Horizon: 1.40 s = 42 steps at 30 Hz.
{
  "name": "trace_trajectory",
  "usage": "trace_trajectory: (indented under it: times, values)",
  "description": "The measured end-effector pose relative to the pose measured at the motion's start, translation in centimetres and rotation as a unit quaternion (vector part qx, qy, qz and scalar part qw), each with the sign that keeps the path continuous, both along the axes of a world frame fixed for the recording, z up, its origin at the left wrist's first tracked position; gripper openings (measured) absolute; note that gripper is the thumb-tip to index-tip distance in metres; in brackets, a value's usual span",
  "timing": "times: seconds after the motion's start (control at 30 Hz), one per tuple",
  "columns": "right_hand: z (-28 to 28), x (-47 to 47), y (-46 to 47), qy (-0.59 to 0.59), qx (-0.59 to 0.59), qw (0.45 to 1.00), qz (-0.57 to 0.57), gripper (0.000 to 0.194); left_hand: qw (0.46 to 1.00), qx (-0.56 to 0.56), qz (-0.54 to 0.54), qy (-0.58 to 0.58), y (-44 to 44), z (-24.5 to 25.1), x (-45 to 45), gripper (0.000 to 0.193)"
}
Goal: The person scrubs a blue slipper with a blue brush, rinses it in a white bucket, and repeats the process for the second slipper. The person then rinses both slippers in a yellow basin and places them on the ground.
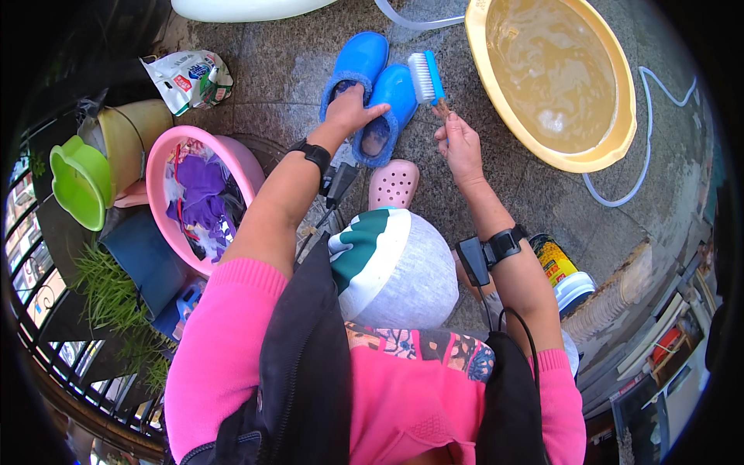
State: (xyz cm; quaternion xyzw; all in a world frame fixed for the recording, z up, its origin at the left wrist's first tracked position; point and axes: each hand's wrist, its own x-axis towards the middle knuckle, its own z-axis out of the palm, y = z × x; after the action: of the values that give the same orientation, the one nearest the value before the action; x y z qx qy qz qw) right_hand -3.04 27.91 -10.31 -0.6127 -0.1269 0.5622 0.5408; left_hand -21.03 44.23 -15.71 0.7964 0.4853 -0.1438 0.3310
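Observation:
Two blue clogs with fuzzy lining stand side by side on the wet stone floor. My left hand (349, 108) is at the opening of the left clog (361, 55), its fingertips inside and hidden, its thumb reaching over to the right clog (396, 87). Between thumb and fingers of my right hand (459, 139) is the handle of a scrub brush (433, 77) with a blue back and white bristles. The bristles face the right clog, close beside its toe; whether they touch is not clear. Just below the clogs shows my pink perforated shoe (395, 183).
A yellow tub (625, 128) of cloudy water stands at the upper right, a pale hose (646, 139) around it. At left are a pink basin (157, 192) of purple clothes, a green scoop (81, 183), a bucket (131, 136) and a detergent bag (195, 81). A yellow-labelled container (552, 258) stands at right.

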Motion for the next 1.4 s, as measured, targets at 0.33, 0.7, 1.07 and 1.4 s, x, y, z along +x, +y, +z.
trace_trajectory:
  times: [0.33,0.7,1.07,1.4]
  values:
    - [1.5,0.2,0.1,0.042,-0.045,0.998,-0.018,0.045,0.994,0.101,0.009,0.049,0.6,-0.2,1.1,0.041]
    - [2.5,0.2,2.7,-0.112,0.008,0.992,0.062,0.042,0.744,-0.236,0.44,-0.444,0.4,3.0,5.4,0.028]
    - [2.2,17.7,1.7,-0.603,0.052,0.757,-0.246,0.028,0.706,-0.393,0.481,-0.341,2.2,2.9,3.2,0.025]
    - [2.7,13.3,4.5,0.205,0.079,0.975,0.03,0.028,0.718,-0.282,0.541,-0.334,1.1,0.9,6.3,0.029]
